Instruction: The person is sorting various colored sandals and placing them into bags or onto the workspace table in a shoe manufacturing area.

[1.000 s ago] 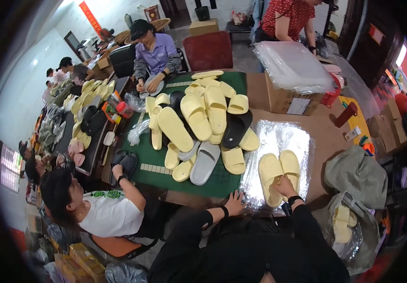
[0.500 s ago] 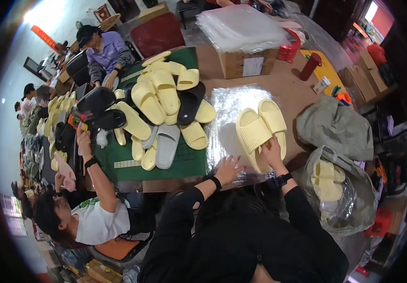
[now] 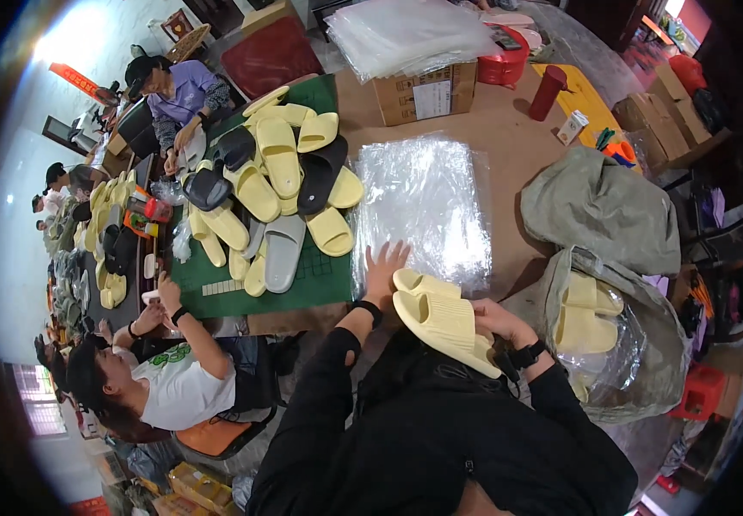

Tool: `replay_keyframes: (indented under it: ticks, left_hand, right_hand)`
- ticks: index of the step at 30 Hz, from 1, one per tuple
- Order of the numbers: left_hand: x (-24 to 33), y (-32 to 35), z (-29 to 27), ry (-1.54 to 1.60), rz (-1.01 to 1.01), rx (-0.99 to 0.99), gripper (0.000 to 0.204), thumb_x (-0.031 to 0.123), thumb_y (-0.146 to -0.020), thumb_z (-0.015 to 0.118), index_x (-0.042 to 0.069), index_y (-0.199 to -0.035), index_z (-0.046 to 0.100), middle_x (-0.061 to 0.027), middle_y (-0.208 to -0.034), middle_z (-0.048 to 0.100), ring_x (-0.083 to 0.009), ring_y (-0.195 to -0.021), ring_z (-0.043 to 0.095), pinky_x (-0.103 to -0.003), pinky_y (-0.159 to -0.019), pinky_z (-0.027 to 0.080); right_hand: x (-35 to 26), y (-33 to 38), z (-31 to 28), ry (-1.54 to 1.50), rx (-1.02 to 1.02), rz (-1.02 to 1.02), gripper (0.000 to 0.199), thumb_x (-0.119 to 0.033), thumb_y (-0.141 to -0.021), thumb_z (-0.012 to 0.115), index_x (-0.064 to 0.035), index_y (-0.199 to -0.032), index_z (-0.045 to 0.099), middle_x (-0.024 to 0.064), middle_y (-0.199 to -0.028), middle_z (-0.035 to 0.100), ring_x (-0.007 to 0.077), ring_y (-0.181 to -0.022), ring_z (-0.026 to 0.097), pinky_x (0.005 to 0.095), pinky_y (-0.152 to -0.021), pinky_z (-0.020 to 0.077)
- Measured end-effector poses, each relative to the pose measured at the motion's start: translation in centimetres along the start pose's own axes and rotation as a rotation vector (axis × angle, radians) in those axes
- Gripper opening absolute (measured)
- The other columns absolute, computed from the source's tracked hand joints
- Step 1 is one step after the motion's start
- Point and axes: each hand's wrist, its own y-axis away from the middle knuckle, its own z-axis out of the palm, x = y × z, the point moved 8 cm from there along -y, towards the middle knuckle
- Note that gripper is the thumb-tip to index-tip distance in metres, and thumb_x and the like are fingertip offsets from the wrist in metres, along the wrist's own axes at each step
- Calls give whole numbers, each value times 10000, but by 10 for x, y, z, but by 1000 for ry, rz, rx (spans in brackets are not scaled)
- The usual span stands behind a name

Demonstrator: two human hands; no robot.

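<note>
A pair of pale yellow slide sandals (image 3: 442, 322) is gripped in my right hand (image 3: 505, 323), close to my body at the table's near edge. My fingers wrap the side of the pair, and the thumb side is partly hidden. My left hand (image 3: 384, 270) has its fingers spread over the near left corner of a flat stack of transparent plastic bags (image 3: 427, 193). To the left, a heap of yellow, black and grey slides (image 3: 281, 159) lies on a green cutting mat (image 3: 320, 279).
An open grey-green sack (image 3: 659, 344) holding bagged yellow slides stands at my right, beside a bundled cloth sack (image 3: 599, 206). Farther back are a cardboard box (image 3: 397, 99) topped with plastic sheets and a red bottle (image 3: 548, 93). Co-workers sit along the left side.
My right hand has drawn the yellow slides off the bag stack toward my body and tilted them. My left hand has shifted slightly left and up, onto the bags' corner.
</note>
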Motion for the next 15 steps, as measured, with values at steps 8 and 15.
replay_keyframes:
  ticks: [8,15]
  left_hand:
    - [-14,3,-47,544,-22,261,699,-67,-685,461,152,-1327,292,-138,-1288,403,-305,-991,500,-374,-844,403]
    - [-14,10,-58,635,-110,380,549,24,-742,494,43,-1273,355,-179,-1247,436,-342,-1104,439,-384,-934,365]
  right_hand:
    - [-2,5,5,-6,-18,-73,287,-50,-828,523,-4,-1111,542,21,-1009,602,78,-888,520,238,-794,420]
    - [-37,11,-19,545,524,-220,213,-93,-804,516,31,-962,587,151,-924,593,273,-824,573,305,-745,440]
